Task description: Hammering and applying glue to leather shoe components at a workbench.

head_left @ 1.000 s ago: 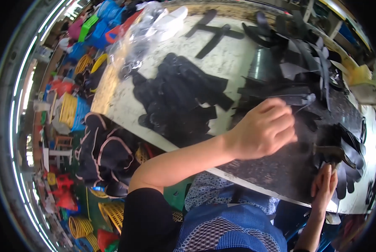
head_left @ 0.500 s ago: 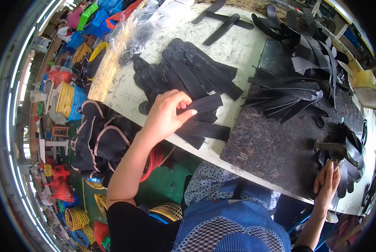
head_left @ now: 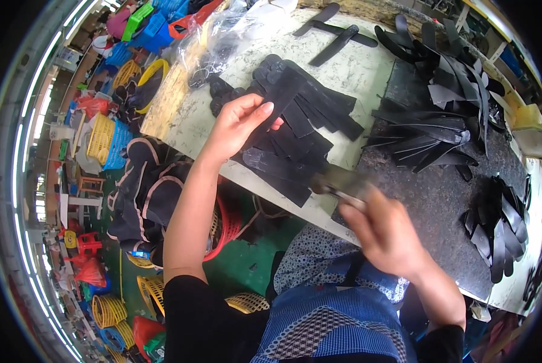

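Observation:
My left hand [head_left: 235, 127] is closed, pinching a flat black strip [head_left: 285, 92] between thumb and fingers. The strip is held slanted over a fanned pile of similar black strips [head_left: 328, 104] on the white table. More strips [head_left: 277, 171] lie just below this hand, close to the table's near edge. In my right hand [head_left: 385, 235], wrapped round its handle, is a hammer [head_left: 339, 181]. Its head is smeared by motion and hovers by the ends of those lower strips; whether it touches them I cannot tell.
A dark speckled slab [head_left: 398, 199] covers the table's right part. On it lie a bundle of black strips [head_left: 422, 136] and another heap [head_left: 498, 227]. Clear plastic film [head_left: 219, 42] sits at the far left. A red basket [head_left: 230, 227] stands below the table's edge.
My right hand has swung left from the heap at the far right, bringing the hammer to the strips. My left hand has turned the held strip more upright. The whole view has shifted slightly.

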### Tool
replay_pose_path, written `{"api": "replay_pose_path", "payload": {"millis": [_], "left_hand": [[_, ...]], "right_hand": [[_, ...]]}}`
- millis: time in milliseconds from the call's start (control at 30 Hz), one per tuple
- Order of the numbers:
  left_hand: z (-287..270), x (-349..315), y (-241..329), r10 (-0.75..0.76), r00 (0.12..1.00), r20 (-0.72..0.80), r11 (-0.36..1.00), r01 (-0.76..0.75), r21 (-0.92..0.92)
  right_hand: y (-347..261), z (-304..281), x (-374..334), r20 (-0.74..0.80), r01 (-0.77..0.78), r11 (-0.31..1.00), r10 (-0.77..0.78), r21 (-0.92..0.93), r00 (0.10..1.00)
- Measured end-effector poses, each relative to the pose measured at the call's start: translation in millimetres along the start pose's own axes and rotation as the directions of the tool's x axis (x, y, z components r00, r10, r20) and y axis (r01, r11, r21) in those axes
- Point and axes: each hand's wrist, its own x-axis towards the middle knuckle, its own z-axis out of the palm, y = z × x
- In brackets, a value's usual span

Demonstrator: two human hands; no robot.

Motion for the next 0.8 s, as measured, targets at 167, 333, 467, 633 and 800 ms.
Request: {"api": "replay_pose_path", "payload": {"millis": [167,333,467,633,800], "left_hand": [[-18.2,-7.6,-9.2,-0.010,0.950,-0.313,0.972,-0.064,-0.226],[-128.6,-25.3,-50.7,-0.079,0.723,-0.687,0.662,-0.477,-0.578],[-99.9,-38.3,-7.9,-0.003,0.761,-0.649,0.827,-0.363,-0.429],[52.6,-82.3,59.9,-0.033,0.997,0.074,0.936,0.057,-0.347],[163.0,-60.3,52.2,0.036,0.717,0.696,0.999,-0.010,-0.041]], "right_hand": [[22.9,29.4,26.9,-0.001,0.086,0.956,-0.090,-0.281,0.996],[11.6,34.7,28.2,0.034,0.076,0.938,-0.069,-0.337,0.997],[13.6,23.6,29.5,-0.019,0.007,0.991,-0.010,-0.131,1.000],[12.0,-12.1,-16.1,-0.142,-0.051,0.773,0.180,0.632,0.973],[21.5,-39.5,-86.2,-0.357,-0.210,0.773,0.492,0.599,0.794]]}}
